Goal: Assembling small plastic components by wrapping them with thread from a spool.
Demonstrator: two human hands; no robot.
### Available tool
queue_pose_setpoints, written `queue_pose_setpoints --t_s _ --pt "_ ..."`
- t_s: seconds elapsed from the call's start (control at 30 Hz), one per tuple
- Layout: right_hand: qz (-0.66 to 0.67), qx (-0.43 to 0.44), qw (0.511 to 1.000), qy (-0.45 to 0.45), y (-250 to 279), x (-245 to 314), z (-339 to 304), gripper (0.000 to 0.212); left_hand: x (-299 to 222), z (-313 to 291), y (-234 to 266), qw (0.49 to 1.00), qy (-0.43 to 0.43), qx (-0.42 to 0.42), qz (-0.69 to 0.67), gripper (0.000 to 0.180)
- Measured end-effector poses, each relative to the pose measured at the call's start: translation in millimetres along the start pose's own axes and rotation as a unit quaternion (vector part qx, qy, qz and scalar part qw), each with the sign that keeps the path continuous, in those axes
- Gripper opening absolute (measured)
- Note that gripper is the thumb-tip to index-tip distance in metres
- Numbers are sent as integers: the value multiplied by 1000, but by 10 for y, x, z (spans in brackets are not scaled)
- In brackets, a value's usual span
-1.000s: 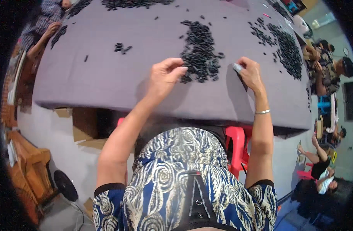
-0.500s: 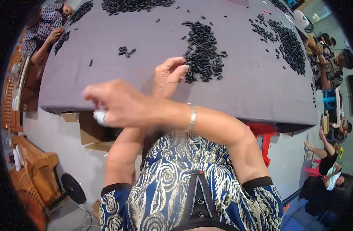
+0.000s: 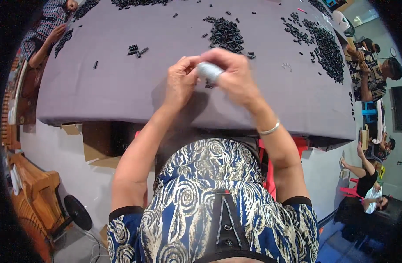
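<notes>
My left hand [image 3: 180, 81] is raised over the near part of the table, fingers closed in a pinch; whatever lies between the tips is too hidden to name. Against those fingertips is my right hand [image 3: 236, 76], blurred, with its fingers curled in. A pale grey-white covering [image 3: 211, 72] appears to wrap its thumb. Just beyond both hands lies a pile of small black cylindrical parts [image 3: 226, 36], partly hidden by the right hand. A smaller cluster of the same parts [image 3: 133, 50] lies to the left, and one single part [image 3: 96, 64] lies farther left.
A grey cloth [image 3: 109, 96] covers the table. More black parts [image 3: 326, 52] are heaped at the right, near several small clear pieces [image 3: 287, 66]. Below the front edge stand an open cardboard box [image 3: 96, 142] and a red stool [image 3: 293, 144]. Other people sit at both sides.
My right hand has swung from the left, where its arm crossed over my left forearm, across to meet my left hand. The left hand has shifted slightly away from the pile.
</notes>
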State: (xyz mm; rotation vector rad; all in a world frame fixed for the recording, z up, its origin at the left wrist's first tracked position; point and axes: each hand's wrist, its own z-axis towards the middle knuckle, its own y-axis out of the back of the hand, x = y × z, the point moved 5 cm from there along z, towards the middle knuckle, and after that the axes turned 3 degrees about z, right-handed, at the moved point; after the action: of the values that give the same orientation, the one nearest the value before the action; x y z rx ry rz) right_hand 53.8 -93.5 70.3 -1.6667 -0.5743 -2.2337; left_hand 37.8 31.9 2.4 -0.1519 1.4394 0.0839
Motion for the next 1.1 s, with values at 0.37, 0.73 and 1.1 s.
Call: queue_pose_setpoints --t_s 0.37,0.73,1.1 --pt "-334 -30 942 31 369 -382 -140 16 51 -5 -16 1000 13 -22 10 14" --pt "-303 -115 944 68 800 -496 49 12 65 15 -17 1000 13 -13 8 13" --pt "-106 -132 982 -80 1075 -560 -94 14 88 10 -6 999 17 5 29 16"
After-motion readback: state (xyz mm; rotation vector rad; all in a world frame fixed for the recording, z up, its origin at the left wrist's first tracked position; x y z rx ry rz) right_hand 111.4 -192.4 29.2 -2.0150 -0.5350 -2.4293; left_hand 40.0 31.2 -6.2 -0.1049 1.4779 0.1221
